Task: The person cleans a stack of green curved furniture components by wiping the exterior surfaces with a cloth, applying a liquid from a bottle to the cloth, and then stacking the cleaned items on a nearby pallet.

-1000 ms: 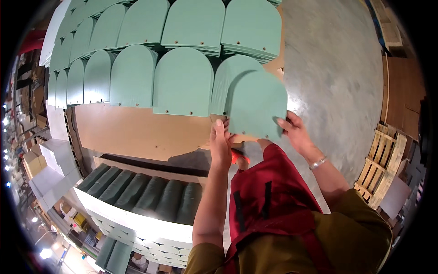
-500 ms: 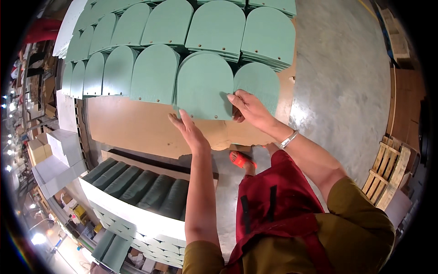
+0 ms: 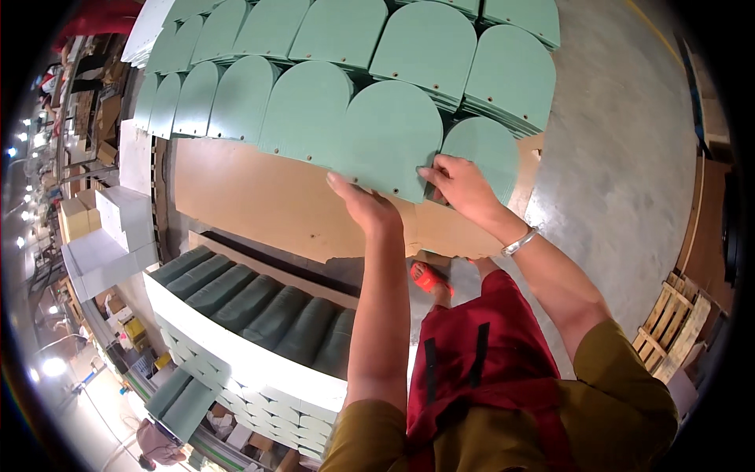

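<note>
Head view shows both hands at the near edge of one green arched panel [image 3: 389,138], which lies on top of a stack in the front row of many like stacks, all resting on a brown board [image 3: 267,197]. The left hand [image 3: 363,206] comes up from below, palm toward the panel's straight lower edge, fingers together and pressed along it. The right hand [image 3: 464,187] is bent at the wrist, its fingers curled onto the panel's lower right corner, next to the smaller-looking panel stack [image 3: 481,149] to the right; a metal bracelet [image 3: 519,241] sits on that wrist. Both forearms are stretched well forward.

Judging by this, the panel could slide askew if one hand pushes harder than the other, leaving it out of line with the stack beneath. The front row also sits near the board's edge, so a pull toward the body might drag panels off it.
</note>
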`<act>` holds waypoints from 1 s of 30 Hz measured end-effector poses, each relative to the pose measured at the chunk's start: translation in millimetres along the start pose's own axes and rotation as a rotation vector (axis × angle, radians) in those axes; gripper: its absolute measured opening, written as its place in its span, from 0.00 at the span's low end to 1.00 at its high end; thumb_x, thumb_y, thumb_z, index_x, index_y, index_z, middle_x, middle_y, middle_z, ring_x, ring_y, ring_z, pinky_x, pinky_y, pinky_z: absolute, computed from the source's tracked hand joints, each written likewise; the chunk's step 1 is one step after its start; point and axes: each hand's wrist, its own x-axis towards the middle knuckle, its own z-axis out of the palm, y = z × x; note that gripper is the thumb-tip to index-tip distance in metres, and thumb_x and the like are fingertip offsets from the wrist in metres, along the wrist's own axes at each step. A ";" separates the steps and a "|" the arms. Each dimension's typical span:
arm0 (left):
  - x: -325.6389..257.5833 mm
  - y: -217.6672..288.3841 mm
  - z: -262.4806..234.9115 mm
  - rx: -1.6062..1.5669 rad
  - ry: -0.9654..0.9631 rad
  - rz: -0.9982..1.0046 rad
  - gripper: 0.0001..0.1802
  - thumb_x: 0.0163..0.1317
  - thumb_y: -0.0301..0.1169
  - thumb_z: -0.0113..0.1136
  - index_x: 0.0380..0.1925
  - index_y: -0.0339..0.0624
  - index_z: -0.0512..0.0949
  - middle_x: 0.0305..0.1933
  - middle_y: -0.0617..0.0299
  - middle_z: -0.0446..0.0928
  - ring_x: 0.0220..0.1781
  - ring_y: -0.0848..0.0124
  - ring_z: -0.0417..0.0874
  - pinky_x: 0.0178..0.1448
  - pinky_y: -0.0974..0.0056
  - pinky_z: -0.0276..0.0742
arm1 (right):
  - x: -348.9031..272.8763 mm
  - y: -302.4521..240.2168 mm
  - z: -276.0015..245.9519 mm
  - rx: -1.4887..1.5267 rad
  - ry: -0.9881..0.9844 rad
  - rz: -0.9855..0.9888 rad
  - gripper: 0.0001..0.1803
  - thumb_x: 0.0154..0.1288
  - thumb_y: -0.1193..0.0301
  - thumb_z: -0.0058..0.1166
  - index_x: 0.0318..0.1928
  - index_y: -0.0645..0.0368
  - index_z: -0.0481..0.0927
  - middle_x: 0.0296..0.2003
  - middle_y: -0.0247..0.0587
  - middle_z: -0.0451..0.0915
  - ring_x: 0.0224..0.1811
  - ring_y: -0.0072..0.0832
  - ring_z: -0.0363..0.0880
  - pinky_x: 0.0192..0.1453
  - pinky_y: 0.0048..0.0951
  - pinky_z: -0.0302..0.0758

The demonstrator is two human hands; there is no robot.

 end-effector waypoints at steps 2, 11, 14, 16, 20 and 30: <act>4.0 -0.3 -8.5 -0.048 0.048 -0.054 0.36 0.75 0.56 0.29 0.75 0.48 0.44 0.77 0.59 0.51 0.74 0.59 0.58 0.73 0.56 0.59 | 0.5 1.5 -2.4 -0.022 -0.009 -0.002 0.23 0.68 0.55 0.54 0.30 0.66 0.73 0.20 0.46 0.75 0.23 0.39 0.73 0.33 0.38 0.71; 27.7 -13.3 -21.1 -0.306 -0.187 -0.242 0.37 0.70 0.60 0.36 0.71 0.50 0.57 0.72 0.63 0.60 0.69 0.62 0.65 0.68 0.52 0.64 | 6.0 9.8 5.2 -0.036 0.036 -0.077 0.22 0.68 0.57 0.57 0.30 0.64 0.69 0.22 0.40 0.73 0.25 0.30 0.67 0.32 0.33 0.69; 36.8 20.6 -30.8 0.138 -0.029 0.048 0.37 0.71 0.58 0.39 0.72 0.48 0.56 0.74 0.61 0.58 0.71 0.61 0.62 0.71 0.51 0.60 | 1.7 9.8 -10.4 -0.073 0.052 -0.104 0.17 0.67 0.61 0.58 0.35 0.63 0.71 0.30 0.44 0.76 0.30 0.39 0.75 0.36 0.38 0.72; 50.5 48.4 -27.8 0.336 0.052 0.490 0.36 0.72 0.53 0.45 0.72 0.45 0.55 0.75 0.57 0.56 0.75 0.58 0.56 0.74 0.47 0.53 | -14.9 6.4 -17.8 -0.077 0.221 -0.273 0.13 0.65 0.67 0.59 0.39 0.62 0.73 0.36 0.44 0.78 0.35 0.41 0.77 0.38 0.38 0.74; 82.9 88.2 -18.6 1.612 -0.183 1.294 0.36 0.69 0.49 0.52 0.71 0.44 0.59 0.76 0.55 0.55 0.74 0.52 0.59 0.72 0.45 0.55 | -39.1 5.8 -15.4 -0.204 0.230 -0.620 0.12 0.62 0.73 0.59 0.45 0.60 0.74 0.44 0.44 0.76 0.43 0.45 0.78 0.45 0.39 0.77; 95.3 83.6 -23.8 1.411 -0.222 1.128 0.31 0.68 0.50 0.52 0.63 0.40 0.68 0.69 0.54 0.66 0.70 0.53 0.64 0.72 0.50 0.58 | -111.3 68.6 6.1 0.013 -0.050 -0.250 0.14 0.65 0.75 0.56 0.51 0.59 0.73 0.48 0.42 0.74 0.49 0.36 0.77 0.52 0.33 0.76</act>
